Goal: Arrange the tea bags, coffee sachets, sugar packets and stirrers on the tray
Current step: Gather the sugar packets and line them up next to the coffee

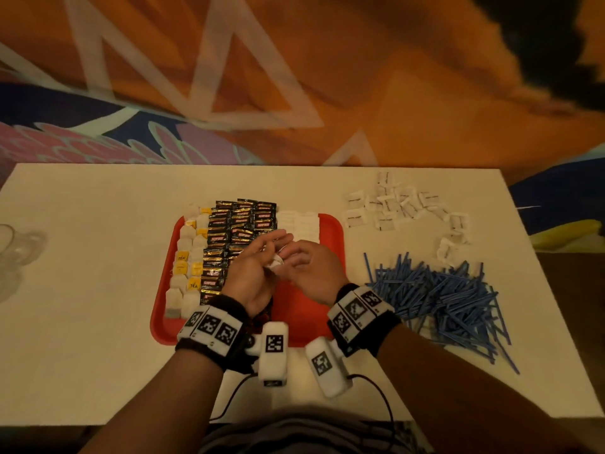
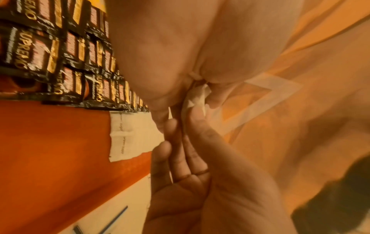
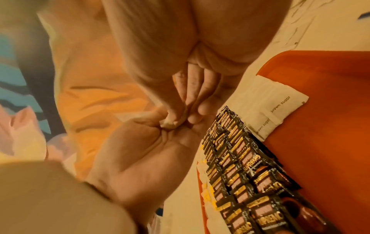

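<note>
Both hands hover together over the red tray [image 1: 304,309]. My left hand [image 1: 266,250] lies palm up and its thumb pins a small bunch of white sugar packets [image 1: 274,263] against its fingers. My right hand [image 1: 302,260] pinches the same bunch [image 3: 170,123] from the right. On the tray, tea bags [image 1: 186,267] fill the left columns, black coffee sachets [image 1: 229,237] fill the middle, and sugar packets [image 1: 301,224] lie at the far right. In the right wrist view these read "brown sugar" [image 3: 276,107]. The tray's near right part is bare.
Loose sugar packets [image 1: 399,204] are scattered on the white table at the far right. A big heap of blue stirrers [image 1: 442,296] lies right of the tray. Clear glassware [image 1: 13,250] stands at the table's left edge. Patterned orange fabric lies beyond the table.
</note>
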